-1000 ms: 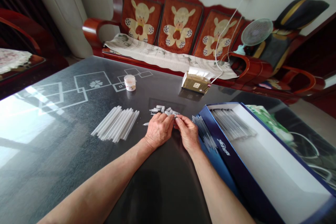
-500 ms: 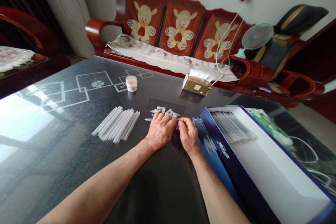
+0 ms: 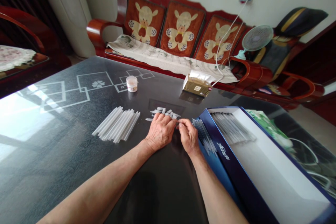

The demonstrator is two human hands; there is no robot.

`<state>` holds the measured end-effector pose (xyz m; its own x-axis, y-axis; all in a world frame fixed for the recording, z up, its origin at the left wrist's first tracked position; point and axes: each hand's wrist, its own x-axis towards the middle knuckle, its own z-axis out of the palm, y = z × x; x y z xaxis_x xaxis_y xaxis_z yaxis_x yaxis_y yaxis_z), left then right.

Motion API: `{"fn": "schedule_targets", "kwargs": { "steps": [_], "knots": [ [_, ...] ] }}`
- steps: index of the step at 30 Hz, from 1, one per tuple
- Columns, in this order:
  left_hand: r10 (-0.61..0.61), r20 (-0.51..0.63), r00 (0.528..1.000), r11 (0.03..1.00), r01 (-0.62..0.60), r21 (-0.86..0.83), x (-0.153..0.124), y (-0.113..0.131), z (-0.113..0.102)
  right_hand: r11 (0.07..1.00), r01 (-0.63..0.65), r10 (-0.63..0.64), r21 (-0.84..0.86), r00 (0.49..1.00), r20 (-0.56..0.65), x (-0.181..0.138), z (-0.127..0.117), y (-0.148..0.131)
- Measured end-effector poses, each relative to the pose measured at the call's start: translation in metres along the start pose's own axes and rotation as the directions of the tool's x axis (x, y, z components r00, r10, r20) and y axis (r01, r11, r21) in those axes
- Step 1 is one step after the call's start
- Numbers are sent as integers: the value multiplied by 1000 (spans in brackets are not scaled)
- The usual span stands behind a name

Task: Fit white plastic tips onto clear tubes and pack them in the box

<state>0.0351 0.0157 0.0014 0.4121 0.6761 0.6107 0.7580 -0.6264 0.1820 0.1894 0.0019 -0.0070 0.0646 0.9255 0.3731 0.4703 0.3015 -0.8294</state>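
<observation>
My left hand [image 3: 162,130] and my right hand [image 3: 188,134] meet fingertip to fingertip low over the dark table. Both are closed in a pinch; a small dark piece shows faintly between them, too little of it visible to name. Just beyond my left hand lies a heap of short whitish-grey caps [image 3: 165,111], partly hidden by the knuckles. Left of it is a bundle of translucent white pen tubes [image 3: 117,124]. Right of my right hand, several thin pen refills [image 3: 205,135] lie against the blue box, their tips pointing away.
A long blue box [image 3: 252,154] with a white inside stands at the right, holding a row of clear pens [image 3: 232,126]. Behind are a small lidded tub [image 3: 131,84] and a tissue box [image 3: 196,85]. A green plastic packet [image 3: 270,126] lies past the box.
The hands stay nearly in place, their fingertips shifting only slightly. The whole view has moved a little; the piles on the table look the same.
</observation>
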Motion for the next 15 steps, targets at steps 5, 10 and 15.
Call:
{"fn": "schedule_targets", "kwargs": {
  "steps": [5, 10, 15],
  "knots": [
    [40, 25, 999, 999, -39, -22, 0, 1, -2, 997, 51, -51, 50, 999, 3, 3, 2, 0],
    [28, 25, 999, 999, -27, -28, -1, 0, -1, 999, 7, -7, 41, 1000, 0, 3, 3, -3],
    [-9, 18, 1000, 1000, 10, -13, -1, -1, 2, 1000, -14, 14, 17, 1000, 12, 1, 0, 0]
  ]
}}
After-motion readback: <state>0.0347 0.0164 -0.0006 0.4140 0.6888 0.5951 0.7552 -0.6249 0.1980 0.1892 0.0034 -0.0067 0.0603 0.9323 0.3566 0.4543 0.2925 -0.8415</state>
